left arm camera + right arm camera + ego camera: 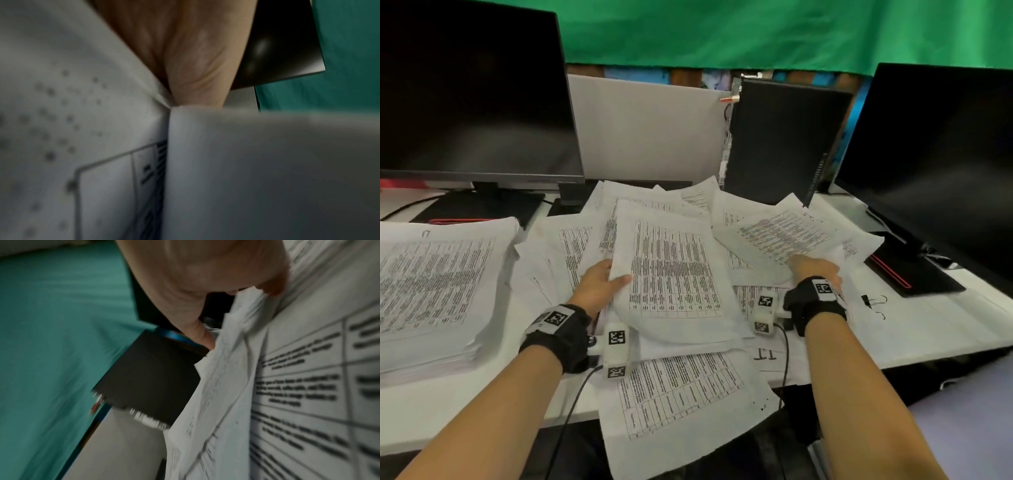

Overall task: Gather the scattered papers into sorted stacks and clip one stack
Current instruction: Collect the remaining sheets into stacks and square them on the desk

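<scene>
Left hand (599, 286) pinches a printed sheet (671, 270); right hand (813, 269) grips a skewed bundle (784, 233).

Papers (674, 267) matt, creased; monitor (472, 89) screen glossy; backdrop (756, 31) cloth.

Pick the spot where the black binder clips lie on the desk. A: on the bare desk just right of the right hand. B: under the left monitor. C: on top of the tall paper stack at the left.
A: the binder clips lie on the white desk just right of the right hand, clear of the scattered papers.
</scene>
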The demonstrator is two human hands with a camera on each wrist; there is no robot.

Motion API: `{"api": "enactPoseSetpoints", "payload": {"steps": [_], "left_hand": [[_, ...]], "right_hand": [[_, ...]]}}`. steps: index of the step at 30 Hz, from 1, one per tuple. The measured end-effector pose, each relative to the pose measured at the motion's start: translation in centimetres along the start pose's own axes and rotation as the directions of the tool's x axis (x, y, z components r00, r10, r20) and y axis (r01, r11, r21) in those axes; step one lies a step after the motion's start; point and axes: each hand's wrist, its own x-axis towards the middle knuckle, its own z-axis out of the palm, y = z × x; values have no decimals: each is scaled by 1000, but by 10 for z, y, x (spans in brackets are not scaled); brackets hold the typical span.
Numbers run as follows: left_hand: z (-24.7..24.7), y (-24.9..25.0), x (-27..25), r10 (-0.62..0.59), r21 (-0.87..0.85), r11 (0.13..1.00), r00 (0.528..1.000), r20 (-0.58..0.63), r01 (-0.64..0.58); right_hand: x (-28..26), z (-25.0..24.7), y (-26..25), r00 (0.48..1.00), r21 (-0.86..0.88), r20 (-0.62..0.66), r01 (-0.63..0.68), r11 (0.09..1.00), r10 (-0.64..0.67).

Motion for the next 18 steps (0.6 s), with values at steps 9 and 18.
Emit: {"api": "enactPoseSetpoints", "payload": {"steps": [9,18], "left_hand": [[-4,-4,-1,-24,-136,991,992,-127,7],[-7,-10,8,-68,-172,984,976,-208,32]], "right_hand": [[5,9,-13,903,146,363,190,971,-231],[-32,-16,-39,898,738,199,126,663,-392]]}}
